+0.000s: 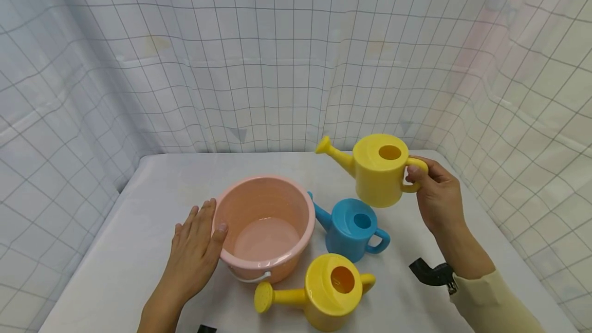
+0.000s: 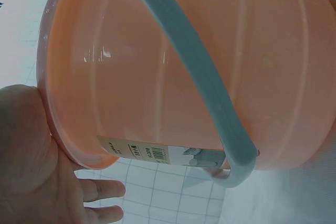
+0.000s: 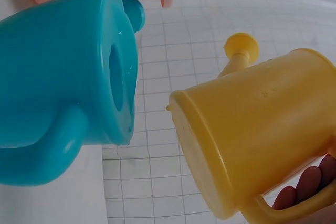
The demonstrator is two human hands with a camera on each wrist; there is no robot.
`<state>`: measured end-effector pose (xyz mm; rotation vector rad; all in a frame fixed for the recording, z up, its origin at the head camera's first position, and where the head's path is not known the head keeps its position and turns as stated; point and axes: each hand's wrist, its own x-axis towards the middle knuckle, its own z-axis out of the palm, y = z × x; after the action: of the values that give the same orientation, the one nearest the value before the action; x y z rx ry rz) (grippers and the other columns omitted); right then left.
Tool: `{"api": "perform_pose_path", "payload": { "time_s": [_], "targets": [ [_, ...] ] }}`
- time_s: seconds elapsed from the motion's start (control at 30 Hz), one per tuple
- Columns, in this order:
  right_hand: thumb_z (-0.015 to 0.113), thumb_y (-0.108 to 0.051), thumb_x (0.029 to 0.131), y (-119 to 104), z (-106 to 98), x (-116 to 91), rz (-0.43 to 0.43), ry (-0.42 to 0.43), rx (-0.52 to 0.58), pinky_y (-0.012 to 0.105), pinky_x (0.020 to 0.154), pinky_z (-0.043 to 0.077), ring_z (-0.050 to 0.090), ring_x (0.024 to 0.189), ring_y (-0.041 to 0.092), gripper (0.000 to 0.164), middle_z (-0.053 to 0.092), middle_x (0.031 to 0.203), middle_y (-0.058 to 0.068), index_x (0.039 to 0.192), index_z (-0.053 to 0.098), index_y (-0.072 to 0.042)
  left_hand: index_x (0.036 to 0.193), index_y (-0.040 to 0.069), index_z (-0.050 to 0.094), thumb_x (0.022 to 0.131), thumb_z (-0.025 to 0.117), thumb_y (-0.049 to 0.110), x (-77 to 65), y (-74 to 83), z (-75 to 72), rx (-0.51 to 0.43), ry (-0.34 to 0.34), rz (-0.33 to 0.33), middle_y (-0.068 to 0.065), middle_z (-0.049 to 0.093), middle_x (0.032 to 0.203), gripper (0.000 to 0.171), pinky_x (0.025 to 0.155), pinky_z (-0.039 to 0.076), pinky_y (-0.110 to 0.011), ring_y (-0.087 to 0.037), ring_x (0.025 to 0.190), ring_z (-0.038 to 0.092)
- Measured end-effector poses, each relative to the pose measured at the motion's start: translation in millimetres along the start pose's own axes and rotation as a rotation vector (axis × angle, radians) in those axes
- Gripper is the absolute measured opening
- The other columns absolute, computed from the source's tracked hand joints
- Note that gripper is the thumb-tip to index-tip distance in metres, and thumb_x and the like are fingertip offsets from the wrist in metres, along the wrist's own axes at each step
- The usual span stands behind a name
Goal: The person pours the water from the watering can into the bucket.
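Note:
My right hand grips the handle of a yellow watering can, held in the air above the table's back right, its spout to the left. Fingers curl through that handle in the right wrist view. My left hand lies with straight fingers against the left rim of a pink bucket. The left wrist view shows the bucket's grey handle hanging along its side above a label. Between bucket and right hand stands a blue watering can. A second yellow watering can stands in front, spout toward the bucket.
A white-covered table carries the bucket and two cans. White grid-patterned curtains close off the back and both sides. A black strap sticks out from the right wrist near the beige sleeve.

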<state>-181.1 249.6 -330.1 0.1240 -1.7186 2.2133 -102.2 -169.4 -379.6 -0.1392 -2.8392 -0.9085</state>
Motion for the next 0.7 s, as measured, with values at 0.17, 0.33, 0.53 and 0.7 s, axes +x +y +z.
{"api": "perform_pose_path", "payload": {
  "time_s": [0.17, 0.33, 0.53, 0.7],
  "targets": [
    [0.063, -0.01, 0.09, -9, 5, -7, -0.007, -0.068, 0.002, 0.022, 0.085, 0.046, 0.05, 0.089, 0.016, 0.018, 0.06, 0.102, -0.001, 0.105, 0.067, -0.002, 0.153, 0.02, 0.009, 0.102, 0.029, 0.045, -0.1, 0.2, -0.1, 0.0, 0.001, 0.002, -0.017, 0.018, 0.158, 0.061, 0.109, 0.002, -0.069, -0.042, 0.145, 0.008],
    [0.059, -0.009, 0.092, -17, 8, -14, -0.016, -0.142, 0.008, 0.022, 0.082, 0.048, 0.051, 0.089, 0.015, 0.019, 0.059, 0.103, -0.001, 0.108, 0.066, -0.002, 0.153, 0.019, 0.009, 0.102, 0.028, 0.045, -0.2, 0.2, 0.2, -0.004, 0.002, 0.004, -0.018, 0.017, 0.158, 0.061, 0.109, 0.002, -0.069, -0.042, 0.146, 0.007],
    [0.055, -0.004, 0.093, -22, 13, -22, -0.04, -0.215, 0.006, 0.021, 0.082, 0.049, 0.053, 0.088, 0.015, 0.019, 0.06, 0.101, -0.001, 0.11, 0.065, 0.0, 0.153, 0.018, 0.009, 0.101, 0.028, 0.046, -0.3, 0.7, 0.0, -0.001, -0.001, 0.001, -0.018, 0.017, 0.158, 0.062, 0.109, 0.002, -0.069, -0.042, 0.146, 0.007],
    [0.053, -0.002, 0.094, -26, 17, -26, -0.063, -0.265, -0.013, 0.021, 0.081, 0.05, 0.055, 0.092, 0.015, 0.019, 0.062, 0.099, 0.0, 0.11, 0.063, 0.001, 0.153, 0.019, 0.009, 0.101, 0.028, 0.046, -0.4, 0.2, 0.4, -0.002, 0.001, 0.0, -0.017, 0.017, 0.158, 0.062, 0.109, 0.002, -0.069, -0.042, 0.146, 0.007]
  ]
}}
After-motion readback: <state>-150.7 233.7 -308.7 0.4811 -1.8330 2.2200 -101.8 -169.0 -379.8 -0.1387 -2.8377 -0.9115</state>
